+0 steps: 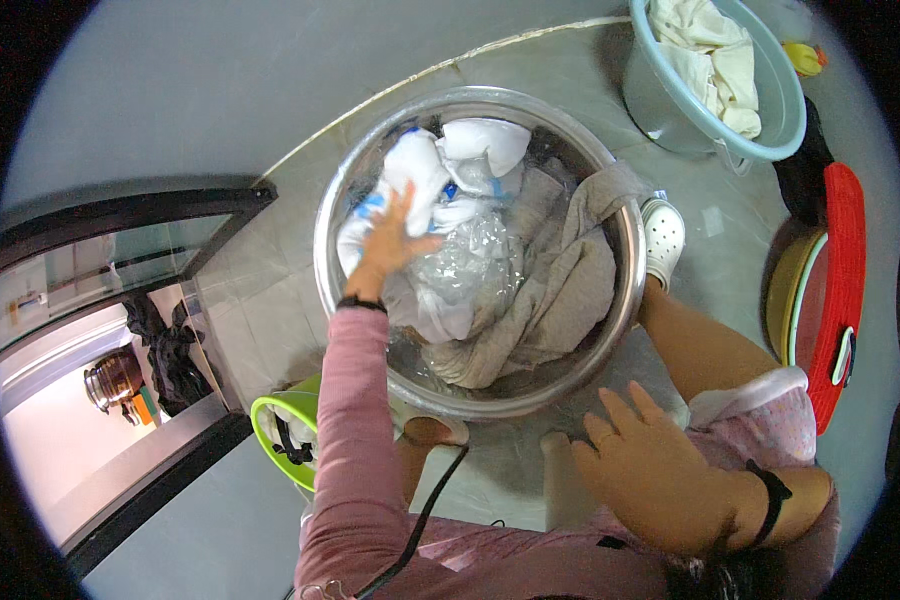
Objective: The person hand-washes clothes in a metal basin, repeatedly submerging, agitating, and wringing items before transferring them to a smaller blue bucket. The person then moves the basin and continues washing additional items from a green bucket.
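A large round metal basin (634,300) on the tiled floor holds water and laundry. White cloth with blue marks (412,161) lies at its upper left, and a grey-brown cloth (570,281) fills its right side, one end draped over the rim. My left hand (394,236) is spread over the white cloth, fingers apart; whether it touches the cloth cannot be told. My right hand (637,457) is outside the basin at the lower right, above my lap, with its fingers extended and nothing visible in it. Part of the laundry is hidden under the water's glare.
A pale blue tub (641,67) with cream cloth stands at the upper right. A green bin (259,442) is at the lower left, beside a dark-framed doorway (157,196). My clog (661,232) is close to the basin's right rim. A red object (840,292) stands at the far right.
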`<state>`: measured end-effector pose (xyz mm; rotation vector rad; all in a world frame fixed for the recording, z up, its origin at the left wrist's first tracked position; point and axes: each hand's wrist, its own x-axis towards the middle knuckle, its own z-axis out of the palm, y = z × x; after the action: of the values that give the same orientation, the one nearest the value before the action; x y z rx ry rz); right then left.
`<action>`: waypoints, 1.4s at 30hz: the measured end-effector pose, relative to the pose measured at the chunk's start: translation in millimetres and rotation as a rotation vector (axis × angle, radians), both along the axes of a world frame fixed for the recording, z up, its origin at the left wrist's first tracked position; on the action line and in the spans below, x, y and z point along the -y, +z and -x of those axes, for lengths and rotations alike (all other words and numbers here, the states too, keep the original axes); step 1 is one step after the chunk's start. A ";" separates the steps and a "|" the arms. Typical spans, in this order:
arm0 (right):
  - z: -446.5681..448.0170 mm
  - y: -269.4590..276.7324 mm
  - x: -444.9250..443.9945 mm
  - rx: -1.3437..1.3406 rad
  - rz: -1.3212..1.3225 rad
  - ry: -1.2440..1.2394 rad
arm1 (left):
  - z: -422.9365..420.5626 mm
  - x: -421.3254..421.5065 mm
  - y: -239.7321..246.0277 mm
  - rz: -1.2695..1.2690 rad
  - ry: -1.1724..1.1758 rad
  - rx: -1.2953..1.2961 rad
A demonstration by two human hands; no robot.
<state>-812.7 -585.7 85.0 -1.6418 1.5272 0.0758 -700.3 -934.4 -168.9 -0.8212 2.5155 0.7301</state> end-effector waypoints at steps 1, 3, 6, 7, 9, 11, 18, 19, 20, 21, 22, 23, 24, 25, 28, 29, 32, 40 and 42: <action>1.8 -1.0 -0.2 0.009 0.013 -0.056 | -7.4 -10.2 -7.0 -0.264 -0.037 -0.203; 3.7 -2.1 0.2 -0.053 0.027 -0.122 | -31.5 -46.5 -20.0 -0.157 -0.118 0.037; 0.7 -2.1 3.2 -0.179 0.031 -0.101 | -38.9 -63.6 -60.2 0.038 -0.203 0.413; -0.9 -1.2 4.9 -0.136 0.029 -0.078 | -37.1 -60.0 -78.1 0.110 -0.268 0.444; -3.9 0.9 9.0 -0.089 0.035 -0.052 | -37.0 -49.2 -105.2 0.163 -0.310 0.450; -6.9 4.3 12.8 -0.080 0.068 -0.036 | -38.0 -33.8 -114.0 0.141 -0.254 0.408; -16.3 -5.4 17.9 -0.189 0.088 0.099 | -56.8 -54.3 -38.1 0.194 -0.036 0.027; -19.3 -8.7 17.1 -0.266 0.085 0.097 | -76.0 -69.5 -26.1 0.341 0.048 -0.114; -21.4 -12.1 15.5 -0.327 0.034 0.119 | -91.1 -90.3 -22.6 0.312 0.174 0.041; -23.4 -15.4 13.9 -0.336 0.066 0.090 | -108.6 -111.0 -21.5 0.357 0.271 0.136; -24.2 -19.4 12.9 -0.322 0.049 0.090 | -119.1 -114.8 -24.5 0.305 0.191 -0.025; -24.6 -22.6 12.3 -0.341 0.088 0.076 | -127.3 -120.8 -30.1 0.326 0.197 0.063; -24.4 -24.9 12.4 -0.286 0.092 0.064 | -126.9 -117.3 -38.5 0.309 0.206 -0.004; -23.4 -26.5 13.9 -0.261 0.151 0.042 | -125.1 -113.0 -45.4 0.240 0.243 0.059; -16.4 -24.8 21.8 -0.230 0.171 0.010 | -115.9 -95.1 -44.2 0.219 0.350 -0.083; -12.8 -22.3 26.2 -0.223 0.154 -0.003 | -113.5 -90.6 -33.6 0.211 0.342 -0.105; 1.6 -13.8 42.1 -0.373 0.067 -0.024 | -119.3 -90.1 31.2 0.225 0.494 -0.172; 8.3 -13.1 63.9 -0.452 0.069 -0.262 | -120.0 -93.4 327.6 0.016 0.531 -0.657; 0.4 -17.0 66.6 -0.365 0.053 -0.280 | -115.9 -104.7 387.8 0.042 0.587 -0.820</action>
<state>-813.1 -652.3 68.0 -1.4938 2.0391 0.1927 -584.3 -829.7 218.9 -1.5600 2.9868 1.4455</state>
